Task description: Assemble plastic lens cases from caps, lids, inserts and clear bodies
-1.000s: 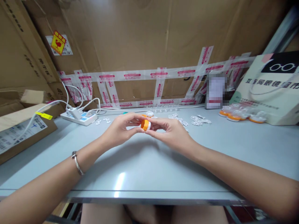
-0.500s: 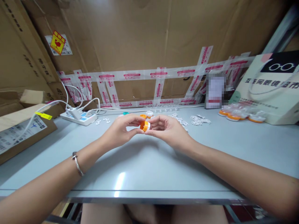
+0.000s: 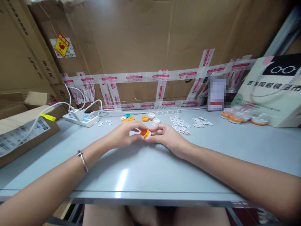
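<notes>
Between my two hands, just above the table, is a small round orange cap [image 3: 145,133] with a white part on its right side. My left hand [image 3: 124,133] pinches the orange side between thumb and fingers. From the right, the thumb and fingertips of my right hand [image 3: 166,136] grip the white side. Beyond the hands lie orange rings [image 3: 145,119], a white ring [image 3: 151,115] and a green ring [image 3: 127,115]. A pile of flat white plastic pieces [image 3: 180,125] lies behind my right hand.
On the left are a white power strip [image 3: 81,119] with cables and an open cardboard box [image 3: 28,131]. A row of clear plastic parts [image 3: 166,110] stands at the back. To the right are orange-based clear-topped pieces [image 3: 235,118], a phone [image 3: 217,94] and a paper bag [image 3: 270,94].
Both hands have come slightly lower and nearer with the cap, which is now tilted, its orange opening facing more upward. More of the rings behind show.
</notes>
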Motion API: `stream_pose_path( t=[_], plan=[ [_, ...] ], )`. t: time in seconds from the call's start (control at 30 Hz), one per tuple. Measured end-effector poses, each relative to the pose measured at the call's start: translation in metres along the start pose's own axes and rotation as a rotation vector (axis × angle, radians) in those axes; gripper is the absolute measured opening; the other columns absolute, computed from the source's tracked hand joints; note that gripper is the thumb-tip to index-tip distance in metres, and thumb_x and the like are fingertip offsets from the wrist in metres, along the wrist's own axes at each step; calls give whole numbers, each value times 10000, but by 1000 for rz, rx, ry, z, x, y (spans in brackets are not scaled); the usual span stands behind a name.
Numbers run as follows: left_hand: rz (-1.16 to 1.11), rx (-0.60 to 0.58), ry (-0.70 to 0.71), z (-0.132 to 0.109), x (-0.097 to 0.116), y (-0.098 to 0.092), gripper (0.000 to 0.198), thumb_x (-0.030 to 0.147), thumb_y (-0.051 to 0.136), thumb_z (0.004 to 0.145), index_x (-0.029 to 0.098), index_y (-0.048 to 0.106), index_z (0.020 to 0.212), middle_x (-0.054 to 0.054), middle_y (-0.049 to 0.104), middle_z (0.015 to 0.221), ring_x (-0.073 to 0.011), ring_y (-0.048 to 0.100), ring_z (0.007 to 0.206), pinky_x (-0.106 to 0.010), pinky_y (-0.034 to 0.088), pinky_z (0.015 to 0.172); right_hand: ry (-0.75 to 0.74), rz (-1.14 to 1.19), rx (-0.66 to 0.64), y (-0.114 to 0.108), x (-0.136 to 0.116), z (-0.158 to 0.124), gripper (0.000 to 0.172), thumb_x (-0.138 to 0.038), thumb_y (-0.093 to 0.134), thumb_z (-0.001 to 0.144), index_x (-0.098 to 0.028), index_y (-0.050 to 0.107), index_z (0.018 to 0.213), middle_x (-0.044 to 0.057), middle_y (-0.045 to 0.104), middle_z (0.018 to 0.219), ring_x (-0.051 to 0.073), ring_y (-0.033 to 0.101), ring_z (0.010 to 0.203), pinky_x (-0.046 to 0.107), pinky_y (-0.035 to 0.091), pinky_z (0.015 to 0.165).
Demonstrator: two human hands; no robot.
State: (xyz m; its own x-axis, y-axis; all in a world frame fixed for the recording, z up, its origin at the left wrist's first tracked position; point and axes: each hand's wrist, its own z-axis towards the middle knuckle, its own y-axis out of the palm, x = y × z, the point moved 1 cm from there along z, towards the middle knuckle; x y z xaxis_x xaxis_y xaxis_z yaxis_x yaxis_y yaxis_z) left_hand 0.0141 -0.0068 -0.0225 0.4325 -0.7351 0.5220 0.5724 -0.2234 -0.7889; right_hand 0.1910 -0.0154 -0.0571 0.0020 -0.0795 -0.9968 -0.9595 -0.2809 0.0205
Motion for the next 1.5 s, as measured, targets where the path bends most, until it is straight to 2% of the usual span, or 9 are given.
stream_pose_path(
  t=[0.17, 0.3, 0.47, 0.67, 0.83, 1.0, 1.13, 1.3, 1.5],
  plan=[
    [-69, 19, -111, 1, -7, 5, 207, 235, 603, 753, 131, 637, 929, -82, 652, 927, -166, 612, 833, -303, 502, 769, 54, 31, -41, -1, 1, 1, 333, -73, 725, 594, -164, 554, 864, -37, 663, 648, 86, 615, 614, 246, 475, 703],
    [-141, 51, -213, 3, -8, 6, 173, 259, 629, 712, 134, 657, 829, -61, 668, 849, -157, 607, 788, -268, 492, 707, 115, 149, -114, -1, -1, 0, 268, -87, 704, 646, -130, 603, 891, 14, 693, 723, 91, 639, 676, 236, 493, 745],
    [-255, 99, -306, 3, -5, 2, 227, 308, 627, 710, 130, 663, 846, -38, 672, 769, -132, 599, 717, -255, 470, 686, 89, 259, -255, -3, -5, -1, 205, -159, 726, 651, -106, 671, 841, 25, 683, 790, 65, 625, 697, 187, 493, 758],
    [-333, 145, -364, 3, -2, 3, 289, 372, 646, 703, 113, 657, 831, -63, 669, 773, -143, 601, 714, -272, 476, 669, 76, 300, -315, -4, -6, 0, 211, -208, 750, 637, -123, 697, 823, 15, 678, 795, 60, 620, 710, 172, 492, 758],
    [-368, 129, -400, 3, 3, 1, 286, 329, 669, 684, 120, 647, 879, -51, 667, 760, -142, 609, 714, -282, 487, 687, 59, 295, -311, -5, -5, 1, 196, -197, 739, 654, -151, 705, 842, 14, 683, 833, 68, 617, 754, 199, 479, 811],
    [-296, 147, -376, 3, 8, -3, 274, 303, 680, 673, 126, 659, 882, -38, 662, 732, -138, 604, 710, -275, 482, 690, 14, 244, -291, -3, -7, -1, 216, -198, 746, 636, -159, 704, 844, 16, 672, 851, 87, 601, 802, 239, 463, 852],
    [-262, 146, -345, 4, 10, -5, 277, 335, 684, 677, 137, 670, 871, -42, 669, 766, -141, 607, 737, -268, 481, 706, 1, 210, -209, -2, -7, -2, 287, -217, 774, 591, -158, 691, 859, 13, 667, 777, 100, 600, 763, 273, 460, 835],
    [-312, 135, -354, 3, 16, -9, 296, 378, 662, 708, 137, 666, 880, -53, 684, 808, -140, 622, 739, -254, 489, 685, -27, 195, -198, 0, -11, -4, 326, -233, 786, 574, -161, 673, 871, 15, 669, 791, 94, 599, 751, 268, 462, 815],
    [-232, 186, -331, 2, 20, -13, 309, 384, 678, 699, 134, 666, 879, -57, 695, 794, -151, 631, 739, -258, 495, 676, -4, 169, -141, 1, -12, -8, 342, -273, 805, 542, -176, 663, 838, 12, 682, 771, 108, 604, 727, 312, 461, 846]
  ],
)
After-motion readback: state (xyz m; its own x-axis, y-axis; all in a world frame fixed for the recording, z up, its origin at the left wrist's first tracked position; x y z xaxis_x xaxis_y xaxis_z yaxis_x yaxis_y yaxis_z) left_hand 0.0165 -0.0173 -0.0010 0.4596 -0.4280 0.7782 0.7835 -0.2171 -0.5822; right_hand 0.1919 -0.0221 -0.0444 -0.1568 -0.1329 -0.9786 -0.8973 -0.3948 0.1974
